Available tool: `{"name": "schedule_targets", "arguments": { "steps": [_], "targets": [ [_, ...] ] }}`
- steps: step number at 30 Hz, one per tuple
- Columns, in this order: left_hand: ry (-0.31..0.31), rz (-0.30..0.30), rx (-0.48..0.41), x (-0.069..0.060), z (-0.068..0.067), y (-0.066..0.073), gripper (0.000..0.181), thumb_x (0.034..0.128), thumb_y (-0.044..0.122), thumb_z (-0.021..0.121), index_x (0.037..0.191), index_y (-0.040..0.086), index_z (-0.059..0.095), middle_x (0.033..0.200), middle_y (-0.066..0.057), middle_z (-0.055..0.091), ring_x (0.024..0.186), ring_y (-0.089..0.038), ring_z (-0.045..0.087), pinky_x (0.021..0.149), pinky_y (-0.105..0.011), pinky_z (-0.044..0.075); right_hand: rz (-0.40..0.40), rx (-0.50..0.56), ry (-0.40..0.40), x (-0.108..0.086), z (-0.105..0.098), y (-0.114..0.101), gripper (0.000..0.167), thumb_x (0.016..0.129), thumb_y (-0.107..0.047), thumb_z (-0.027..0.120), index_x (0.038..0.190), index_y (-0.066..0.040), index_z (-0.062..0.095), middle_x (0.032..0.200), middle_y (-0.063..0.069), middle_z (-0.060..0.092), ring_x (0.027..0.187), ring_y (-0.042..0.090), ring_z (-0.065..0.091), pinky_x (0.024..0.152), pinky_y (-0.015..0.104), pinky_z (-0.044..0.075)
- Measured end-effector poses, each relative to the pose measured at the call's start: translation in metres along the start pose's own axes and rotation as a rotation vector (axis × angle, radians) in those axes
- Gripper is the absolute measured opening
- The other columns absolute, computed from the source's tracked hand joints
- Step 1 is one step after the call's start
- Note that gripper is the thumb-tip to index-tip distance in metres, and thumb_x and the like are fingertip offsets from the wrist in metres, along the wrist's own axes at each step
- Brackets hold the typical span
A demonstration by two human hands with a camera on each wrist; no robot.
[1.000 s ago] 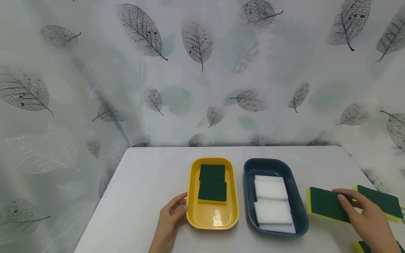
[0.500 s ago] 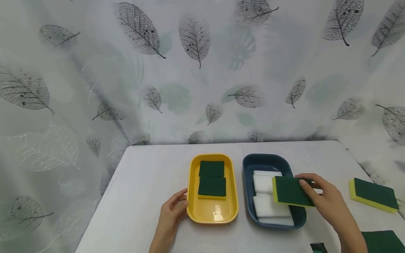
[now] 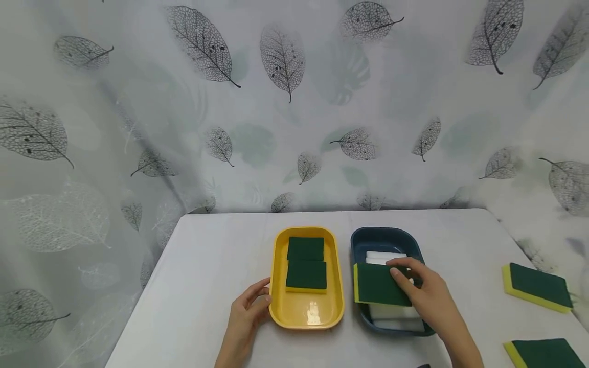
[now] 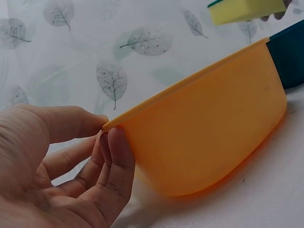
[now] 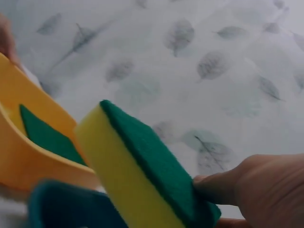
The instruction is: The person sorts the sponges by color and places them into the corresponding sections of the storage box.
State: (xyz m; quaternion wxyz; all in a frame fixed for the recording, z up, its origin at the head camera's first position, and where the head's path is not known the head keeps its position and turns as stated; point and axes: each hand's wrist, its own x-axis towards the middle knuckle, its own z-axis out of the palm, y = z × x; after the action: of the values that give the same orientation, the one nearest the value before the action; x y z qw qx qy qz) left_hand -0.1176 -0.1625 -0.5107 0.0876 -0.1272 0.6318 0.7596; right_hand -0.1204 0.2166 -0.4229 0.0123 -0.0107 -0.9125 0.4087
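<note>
My right hand (image 3: 425, 289) grips the right end of a green-and-yellow sponge (image 3: 382, 284), holding it above the blue tub (image 3: 386, 235). The right wrist view shows the sponge (image 5: 142, 166) tilted, its green face toward the thumb. White sponges (image 3: 398, 323) lie in the blue tub, partly hidden under the held one. With thumb and fingers, my left hand (image 4: 80, 166) pinches the rim of the yellow tub (image 4: 204, 118) at its left side. Inside the yellow tub (image 3: 303, 319), two green-topped sponges (image 3: 306, 275) overlap toward the far end.
Two more green-and-yellow sponges, a farther one (image 3: 538, 287) and a nearer one (image 3: 545, 353), lie on the white table (image 3: 193, 286) at the right. A leaf-print sheet (image 3: 285, 117) hangs behind the table. A small dark object (image 3: 424, 366) shows at the bottom edge.
My right hand has carried the sponge leftward from the right side of the table to above the blue tub. My left hand has stayed on the yellow tub's rim.
</note>
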Motion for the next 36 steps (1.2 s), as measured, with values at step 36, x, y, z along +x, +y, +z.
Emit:
{"name": "schedule_targets", "arguments": {
  "steps": [36],
  "targets": [
    [0.013, -0.026, 0.039, 0.0, -0.002, 0.001, 0.058, 0.0945, 0.021, 0.076, 0.147, 0.005, 0.057, 0.118, -0.006, 0.063, 0.098, -0.017, 0.064, 0.084, -0.026, 0.061, -0.213, -0.122, -0.069, 0.007, 0.114, -0.077, 0.015, 0.097, -0.018, 0.074, 0.112, -0.021, 0.073, 0.113, -0.003, 0.073, 0.09, 0.008, 0.058, 0.079, 0.03, 0.056]
  ]
}}
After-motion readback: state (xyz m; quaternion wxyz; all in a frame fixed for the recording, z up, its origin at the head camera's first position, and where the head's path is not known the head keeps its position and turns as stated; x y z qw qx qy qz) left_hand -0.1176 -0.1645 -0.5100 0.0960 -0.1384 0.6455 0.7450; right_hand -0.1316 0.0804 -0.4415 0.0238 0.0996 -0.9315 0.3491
